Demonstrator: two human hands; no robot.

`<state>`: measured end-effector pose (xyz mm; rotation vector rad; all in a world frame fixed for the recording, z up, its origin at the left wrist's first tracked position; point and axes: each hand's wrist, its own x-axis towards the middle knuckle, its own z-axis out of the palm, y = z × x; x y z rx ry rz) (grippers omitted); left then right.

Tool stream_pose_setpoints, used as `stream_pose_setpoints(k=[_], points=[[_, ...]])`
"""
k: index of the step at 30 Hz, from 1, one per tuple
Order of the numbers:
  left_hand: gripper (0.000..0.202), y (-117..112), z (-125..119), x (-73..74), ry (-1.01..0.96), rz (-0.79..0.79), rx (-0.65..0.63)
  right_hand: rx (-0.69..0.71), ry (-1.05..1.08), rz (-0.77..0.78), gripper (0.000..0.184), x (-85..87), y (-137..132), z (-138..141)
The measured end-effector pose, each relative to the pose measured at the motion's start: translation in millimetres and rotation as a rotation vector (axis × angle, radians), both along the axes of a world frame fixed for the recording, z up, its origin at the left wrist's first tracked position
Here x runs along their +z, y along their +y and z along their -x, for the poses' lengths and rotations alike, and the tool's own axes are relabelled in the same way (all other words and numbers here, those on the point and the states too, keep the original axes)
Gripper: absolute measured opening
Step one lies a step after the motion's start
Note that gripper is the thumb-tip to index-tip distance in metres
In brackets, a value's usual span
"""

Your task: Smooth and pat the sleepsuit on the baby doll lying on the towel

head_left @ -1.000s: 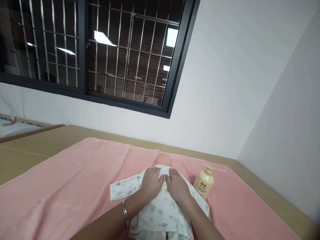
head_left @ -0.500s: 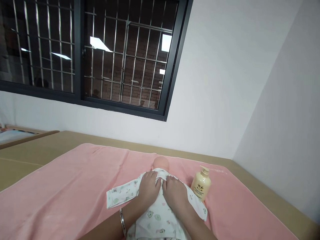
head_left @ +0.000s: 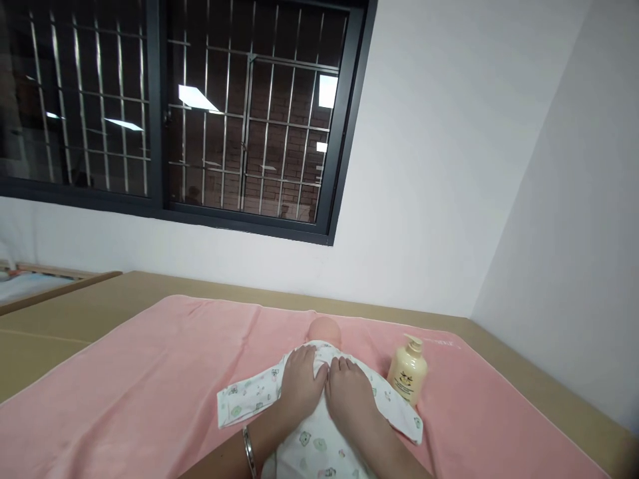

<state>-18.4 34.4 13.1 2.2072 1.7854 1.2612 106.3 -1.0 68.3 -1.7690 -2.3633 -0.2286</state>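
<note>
While left hand (head_left: 302, 386) and right hand (head_left: 351, 391) lie on soft-looking white printed-cloth top (head_left: 315, 442) of round-headed pink doll (head_left: 324, 328), fingers outstretched, gripping nothing; doll's prob light, best held round torso.

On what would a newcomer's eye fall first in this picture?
Probably the left hand and right hand, side by side on a doll in a patterned white top, low in the middle. The pink blanket beneath stands out too, with a pale yellow pump bottle right of the doll. Behind, at upper left, is a dark barred window.
</note>
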Motion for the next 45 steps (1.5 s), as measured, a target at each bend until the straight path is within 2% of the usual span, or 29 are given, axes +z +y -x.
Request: stream_pose_setpoints(k=[6, 8, 14, 18, 24, 29, 34, 45], points=[[0.032, -2, -4, -8.5, -0.018, -0.201, -0.059, -0.001, 0.186, 0.048, 0.046, -0.1, 20, -15], [0.032, -3, -6, -8.8, -0.021, -0.221, -0.05, 0.005, 0.215, 0.079, 0.05, -1.5, 26, -20], [0.038, -2, -3, -0.6, 0.009, -0.029, 0.009, -0.031, 0.09, 0.065, 0.045, -2.9, 10, -4], [0.039, -1, -2, -1.8, 0.009, -0.042, 0.004, -0.037, -0.003, 0.039, 0.043, -2.5, 4, 1], [0.03, -3, -5, -5.5, 0.016, -0.169, -0.07, -0.003, 0.185, 0.063, 0.049, -7.1, 30, -17], [0.031, -4, -3, -1.2, 0.017, -0.074, -0.047, -0.009, 0.154, 0.022, 0.047, -9.6, 23, -13], [0.039, -1, 0, -0.2, 0.003, 0.036, -0.022, -0.125, 0.027, -0.047, 0.048, -13.2, 9, 2], [0.04, -1, 1, -1.9, -0.035, 0.063, -0.037, -0.045, 0.266, 0.013, 0.053, -19.0, 17, -9]])
